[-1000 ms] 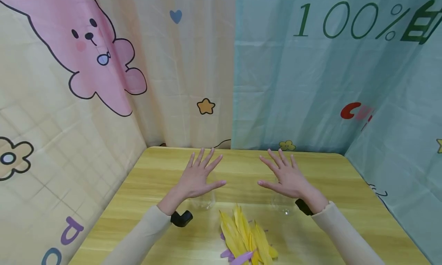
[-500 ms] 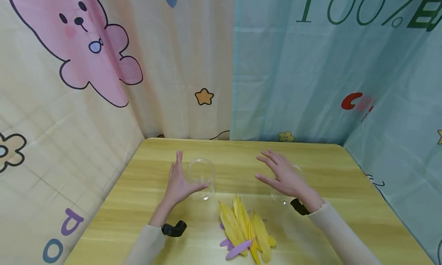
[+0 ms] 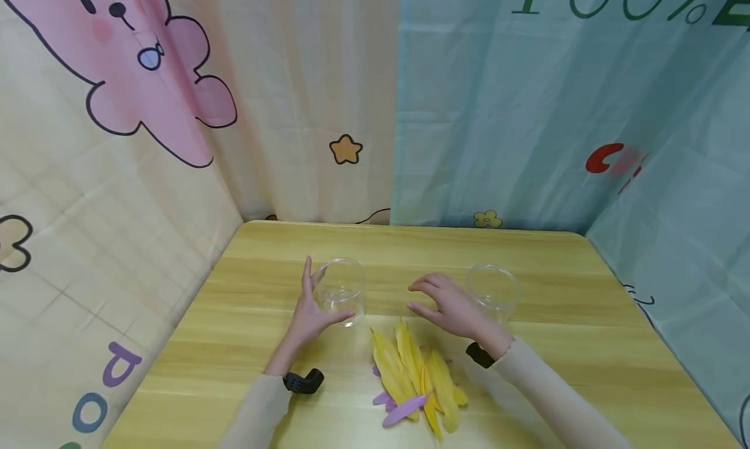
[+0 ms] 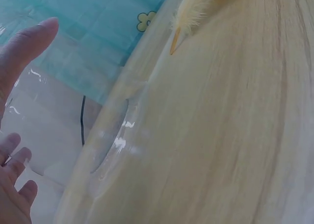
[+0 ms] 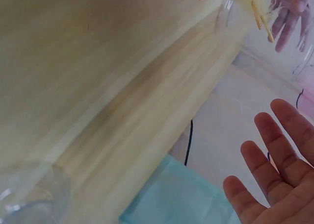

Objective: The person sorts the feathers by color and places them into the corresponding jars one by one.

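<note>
My left hand (image 3: pixel 309 315) curves round a clear plastic cup (image 3: pixel 341 293), thumb across its near side and fingers at its far left. In the left wrist view the cup's base (image 4: pixel 115 148) is on the table, thumb and fingertips beside its wall. My right hand (image 3: pixel 454 309) hovers left of a second clear cup (image 3: pixel 494 286), fingers loosely bent and nothing held. In the right wrist view its fingers (image 5: pixel 277 150) are spread apart. Below both hands lies a pile of yellow feathers (image 3: pixel 389 371), with purple feathers (image 3: pixel 405 410) under and across it.
The wooden table (image 3: pixel 263 254) ends at a far edge close against hanging curtains. A cream curtain (image 3: pixel 293 110) with a pink bear hangs at left. On the right is a teal curtain (image 3: pixel 486 110) with printed lettering.
The left hand has turned and lowered from wide-spread fingers to round the left cup. The right hand has moved left and lower, uncovering the right cup. The head view has tilted downward.
</note>
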